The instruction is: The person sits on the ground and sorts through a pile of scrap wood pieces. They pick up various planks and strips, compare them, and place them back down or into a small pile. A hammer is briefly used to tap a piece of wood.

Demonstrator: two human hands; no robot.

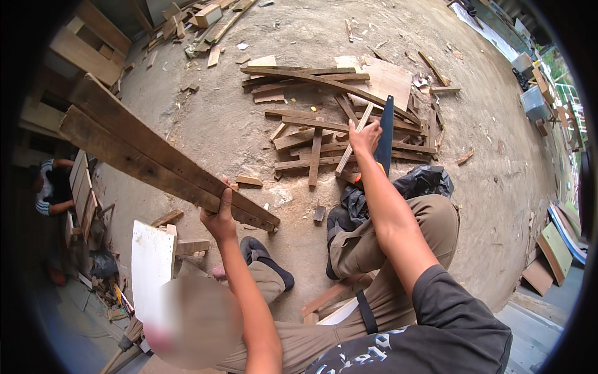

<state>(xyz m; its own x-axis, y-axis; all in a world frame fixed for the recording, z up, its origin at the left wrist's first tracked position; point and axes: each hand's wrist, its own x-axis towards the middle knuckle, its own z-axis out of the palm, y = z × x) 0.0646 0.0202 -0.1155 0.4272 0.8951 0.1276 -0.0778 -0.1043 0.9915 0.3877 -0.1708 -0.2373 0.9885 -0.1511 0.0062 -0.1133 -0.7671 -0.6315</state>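
Observation:
My left hand is closed round the lower part of long dark, weathered planks, which lean up to the left. They look like two lengths lying together. Out in front, my right hand grips a thin pale wooden strip, held at a slant over a pile of wood. Just right of that hand rises the dark blade of a handsaw. An orange part shows at its lower end, partly hidden by my forearm. Whether my right hand touches the saw, I cannot tell.
A black plastic bag lies by my right knee. Beside my left leg stands a white board. More scrap wood is heaped at the far left. Another person is at the left edge; boards lean at the right.

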